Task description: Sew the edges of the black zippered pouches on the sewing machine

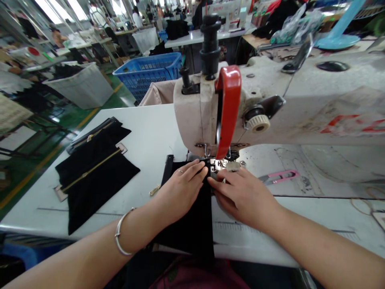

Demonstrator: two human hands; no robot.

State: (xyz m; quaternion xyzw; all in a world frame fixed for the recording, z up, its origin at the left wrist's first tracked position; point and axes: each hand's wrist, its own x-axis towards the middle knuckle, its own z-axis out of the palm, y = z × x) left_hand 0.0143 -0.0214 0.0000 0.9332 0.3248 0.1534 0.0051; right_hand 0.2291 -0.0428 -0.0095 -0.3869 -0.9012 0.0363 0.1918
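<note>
Black fabric panel [192,230]: on the tabletop [147,122], under the left hand [183,190], its far end beside the sewing machine's [192,120] presser foot [214,163].
Long axis: from the tabletop's front edge away toward the presser foot.
Left palm: flat, fingers extended, gripping nothing.
Right hand [242,196]: fingertips at the panel's right edge; cannot tell whether they pinch it.
Nearer hand: left, directly on top.

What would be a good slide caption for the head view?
Left hand flat on black fabric, right hand at its edge, working at a sewing machine.
</note>
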